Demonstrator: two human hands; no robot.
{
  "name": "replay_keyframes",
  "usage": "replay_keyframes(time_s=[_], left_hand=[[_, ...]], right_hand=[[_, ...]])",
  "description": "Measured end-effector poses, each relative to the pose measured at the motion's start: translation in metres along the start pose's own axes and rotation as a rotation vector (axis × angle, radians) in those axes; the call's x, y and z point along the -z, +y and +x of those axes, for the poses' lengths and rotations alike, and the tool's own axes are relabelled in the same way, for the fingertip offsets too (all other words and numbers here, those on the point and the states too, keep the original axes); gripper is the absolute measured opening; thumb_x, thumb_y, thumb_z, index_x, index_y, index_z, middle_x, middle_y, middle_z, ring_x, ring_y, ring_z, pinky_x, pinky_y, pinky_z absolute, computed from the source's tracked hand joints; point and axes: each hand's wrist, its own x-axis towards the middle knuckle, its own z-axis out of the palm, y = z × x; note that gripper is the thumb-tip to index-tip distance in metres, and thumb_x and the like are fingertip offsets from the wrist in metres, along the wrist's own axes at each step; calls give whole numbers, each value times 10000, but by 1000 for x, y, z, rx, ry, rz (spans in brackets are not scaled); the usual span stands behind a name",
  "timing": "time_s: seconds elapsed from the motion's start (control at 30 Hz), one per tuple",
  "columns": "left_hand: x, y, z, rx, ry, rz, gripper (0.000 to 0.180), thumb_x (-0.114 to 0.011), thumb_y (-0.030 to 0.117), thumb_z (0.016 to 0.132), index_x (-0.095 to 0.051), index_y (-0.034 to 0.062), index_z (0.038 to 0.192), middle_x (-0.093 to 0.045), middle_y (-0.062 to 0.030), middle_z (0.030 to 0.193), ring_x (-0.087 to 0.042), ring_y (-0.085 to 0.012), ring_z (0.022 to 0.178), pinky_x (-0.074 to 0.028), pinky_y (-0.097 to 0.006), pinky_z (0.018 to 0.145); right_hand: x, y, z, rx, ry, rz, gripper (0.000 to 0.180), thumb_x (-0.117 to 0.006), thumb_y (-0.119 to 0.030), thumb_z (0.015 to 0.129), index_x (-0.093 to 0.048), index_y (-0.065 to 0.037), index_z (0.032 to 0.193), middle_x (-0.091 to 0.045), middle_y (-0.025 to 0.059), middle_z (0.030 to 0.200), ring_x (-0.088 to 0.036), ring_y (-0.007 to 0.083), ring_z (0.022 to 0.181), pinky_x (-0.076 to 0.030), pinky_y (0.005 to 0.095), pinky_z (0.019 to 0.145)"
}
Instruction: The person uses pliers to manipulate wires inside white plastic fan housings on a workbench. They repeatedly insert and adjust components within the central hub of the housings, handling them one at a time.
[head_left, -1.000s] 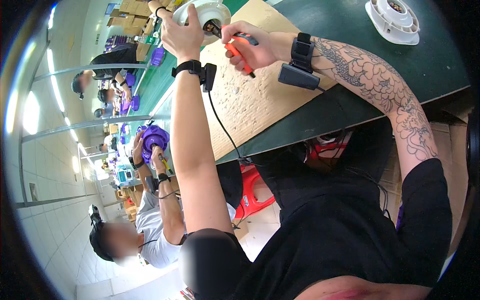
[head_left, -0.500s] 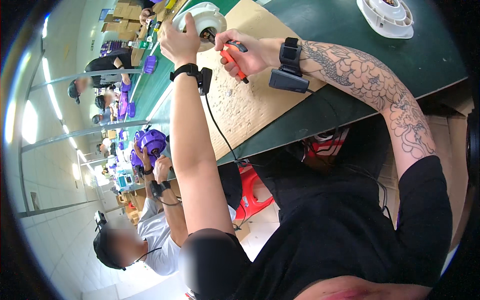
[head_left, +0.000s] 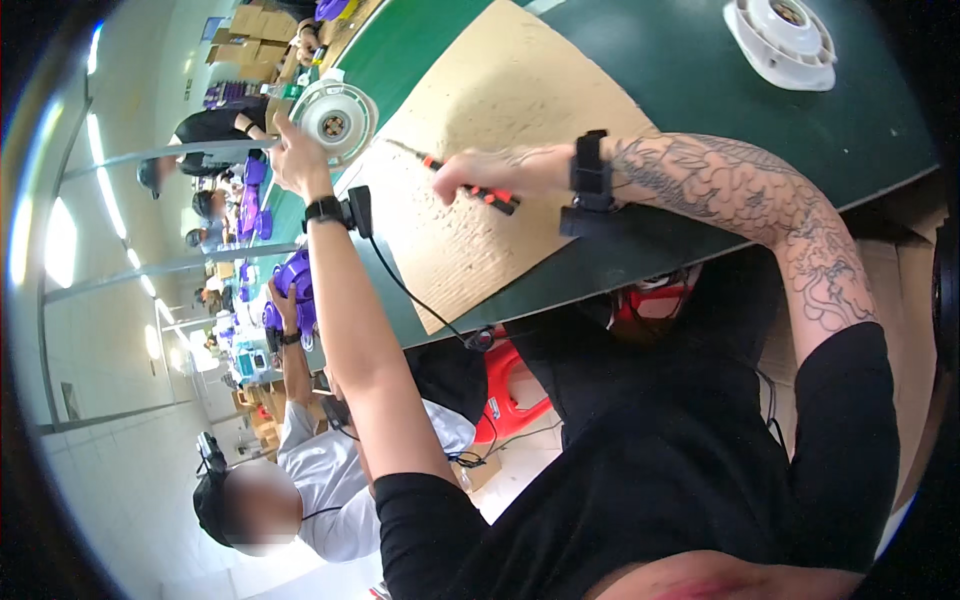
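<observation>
My left hand (head_left: pixel 302 165) is at the near left rim of a white round housing (head_left: pixel 357 112), gripping its edge; some fingers are hidden. The housing's ringed face and dark centre show toward me. Over the cardboard sheet, my right hand (head_left: pixel 468 172) is closed around an orange-and-black-handled hand tool (head_left: pixel 497 199). A thin tip sticks out beyond the fingers, pointing toward the housing and apart from it. Blur and the fingers hide the tool's exact kind.
The tan cardboard sheet (head_left: pixel 450 240) lies on the dark green table (head_left: pixel 640 70). Another white housing (head_left: pixel 782 45) sits at the far right. On my left, a person in a light shirt holds a purple part (head_left: pixel 293 285). A red stool (head_left: pixel 508 395) stands below the table edge.
My left hand and the white housing have moved left and nearer, and its face has turned into view. My right hand has drawn the tool away from the housing, down over the cardboard.
</observation>
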Motion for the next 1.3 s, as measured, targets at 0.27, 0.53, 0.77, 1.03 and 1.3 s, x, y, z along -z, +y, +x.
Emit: replay_keyframes(time_s=[0.27, 0.53, 0.77, 1.03, 1.3], left_hand=[[3, -42, -70, 228, -651, -568, 892, -406, 807, 945, -746, 2, 1125, -721, -117, 955, -648, -191, 845, -506, -348, 754], [-12, -68, -131, 197, -778, -764, 548, -681, 463, 911, -680, 27, 1243, -699, -112, 1083, -632, -173, 966, -488, -324, 834], [-12, -50, -162, 345, -823, -1171, 637, -795, 373, 870, -586, 55, 1381, -655, -167, 1304, -614, -222, 1195, -484, -359, 1016], [5, -30, -170, 324, -796, -1326, 506, -780, 312, 898, -651, 56, 1314, -731, -119, 1154, -679, -168, 1031, -533, -301, 899], [16, -25, -171, 237, -765, -1188, 458, -775, 276, 926, -649, 43, 1300, -733, -112, 1165, -694, -153, 995, -565, -287, 831]], right_hand=[[42, -54, 13, 118, 351, -865, 543, -770, -314, 695, -609, 21, 1090, -636, 136, 899, -640, 268, 831, -513, 387, 735], [10, -103, -38, 378, 212, -1265, 410, -770, -322, 724, -612, 1, 920, -623, 230, 790, -628, 395, 760, -484, 449, 688], [15, -95, -62, 439, 297, -1855, 734, -718, -219, 643, -509, 33, 1301, -582, 200, 1129, -549, 347, 1085, -423, 437, 966], [-15, -137, -69, 209, 151, -2222, 585, -717, -223, 620, -560, 12, 1132, -573, 147, 992, -544, 328, 984, -415, 404, 952], [-43, -157, -62, 99, 38, -2485, 668, -834, -400, 558, -617, -16, 1059, -607, 138, 990, -575, 275, 981, -403, 408, 884]])
